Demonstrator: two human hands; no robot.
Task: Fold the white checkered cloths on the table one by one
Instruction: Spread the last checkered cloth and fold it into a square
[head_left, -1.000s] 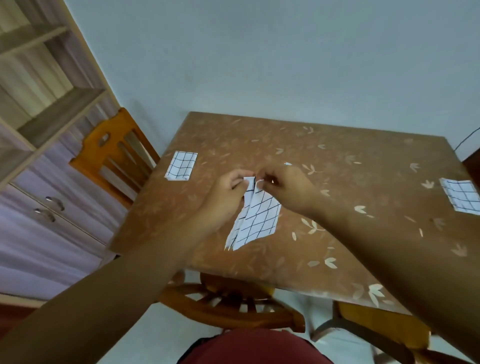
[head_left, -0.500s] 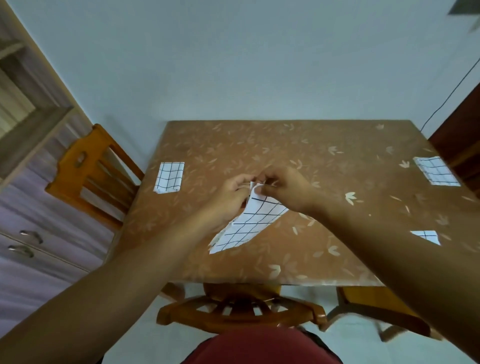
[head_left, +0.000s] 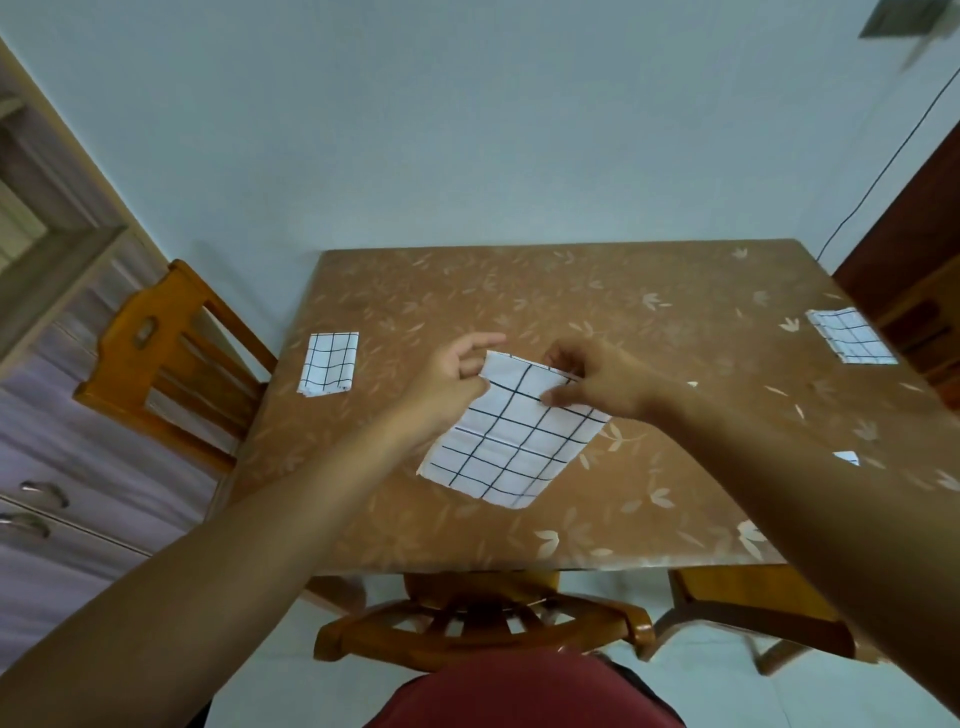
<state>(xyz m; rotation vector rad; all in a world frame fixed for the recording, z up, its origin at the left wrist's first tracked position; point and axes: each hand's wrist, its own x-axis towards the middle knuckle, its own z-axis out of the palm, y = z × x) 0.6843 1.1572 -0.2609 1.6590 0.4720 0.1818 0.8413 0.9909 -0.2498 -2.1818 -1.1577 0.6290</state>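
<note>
A white checkered cloth (head_left: 511, 441) is spread over the middle of the brown leaf-patterned table (head_left: 597, 519), its near end resting on the surface. My left hand (head_left: 451, 376) pinches its far left corner and my right hand (head_left: 597, 382) pinches its far right corner, holding that edge slightly raised. A folded checkered cloth (head_left: 329, 364) lies near the table's left edge. Another checkered cloth (head_left: 849, 336) lies near the right edge. A small white piece (head_left: 847, 457), partly hidden by my right forearm, shows at the right.
A wooden chair (head_left: 156, 358) stands at the table's left side, and another chair (head_left: 483, 618) is tucked under the near edge. A cabinet with drawers (head_left: 47, 499) fills the left. A dark door (head_left: 914, 228) and a cable are at the right.
The cloth, earlier bunched narrow between my hands, is now opened out wide; my hands have moved apart along its far edge. The camera has swung to face the table squarely.
</note>
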